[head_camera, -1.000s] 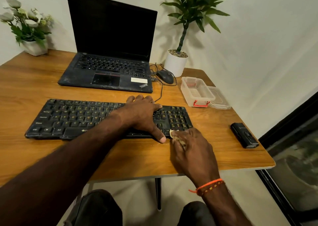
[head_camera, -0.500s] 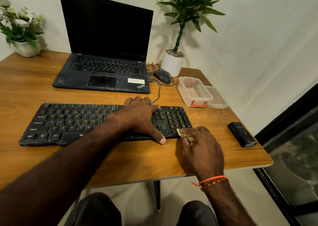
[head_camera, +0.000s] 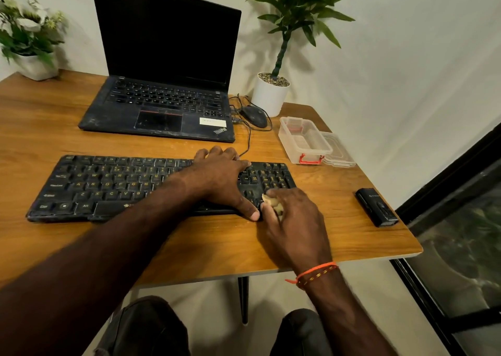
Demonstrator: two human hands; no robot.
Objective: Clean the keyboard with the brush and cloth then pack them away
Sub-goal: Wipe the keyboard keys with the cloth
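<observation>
A dusty black keyboard (head_camera: 113, 185) lies across the wooden desk. My left hand (head_camera: 222, 176) rests flat on its right half, thumb at the front edge, holding it down. My right hand (head_camera: 295, 220) is closed on a small beige cloth (head_camera: 273, 202), pressing it against the keyboard's front right corner beside the number pad. Most of the cloth is hidden under my fingers. I see no brush that I can identify.
An open black laptop (head_camera: 162, 111) stands behind the keyboard, with a wired mouse (head_camera: 254, 115) beside it. A clear plastic box (head_camera: 303, 139) and its lid (head_camera: 339, 152) sit at the right. A small black device (head_camera: 375, 206) lies near the right edge. Potted plants stand at both back corners.
My right hand with the cloth has shifted slightly along the keyboard's front right corner. My left hand has stayed on the keyboard. The view has tilted a little.
</observation>
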